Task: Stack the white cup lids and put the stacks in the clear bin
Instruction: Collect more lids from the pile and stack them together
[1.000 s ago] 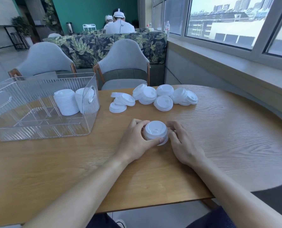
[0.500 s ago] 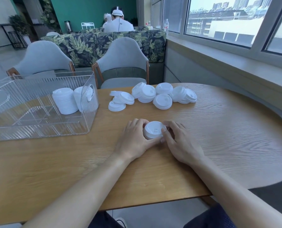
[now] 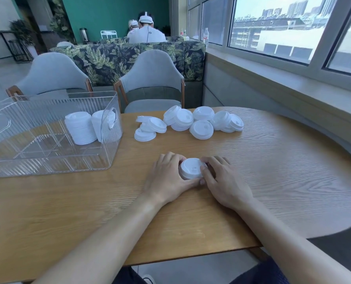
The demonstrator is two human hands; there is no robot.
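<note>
Both hands meet at the middle of the round wooden table (image 3: 273,171), cupped around a short stack of white cup lids (image 3: 191,168) that stands upright on the tabletop. The left hand (image 3: 168,177) grasps the stack from its left side, fingers curled over the far rim and the thumb lying along the near edge. The right hand (image 3: 223,179) grasps it from the right, its thumb pressed against the near side of the stack and its fingers wrapped round the far side. The top lid faces up, showing its raised dome and small sip hole. Farther back on the table lies a loose heap of white lids (image 3: 191,121), some flat, some leaning on one another, spread in a band from just right of the bin toward the window side. At the left stands the clear ribbed bin (image 3: 47,160), open at the top, with two taller stacks of lids (image 3: 80,128) already inside against its right wall, side by side and touching. Behind the table are two grey upholstered chairs (image 3: 152,78), then a leaf-patterned sofa back (image 3: 109,58), and beyond it two people in white caps sit facing away
</note>
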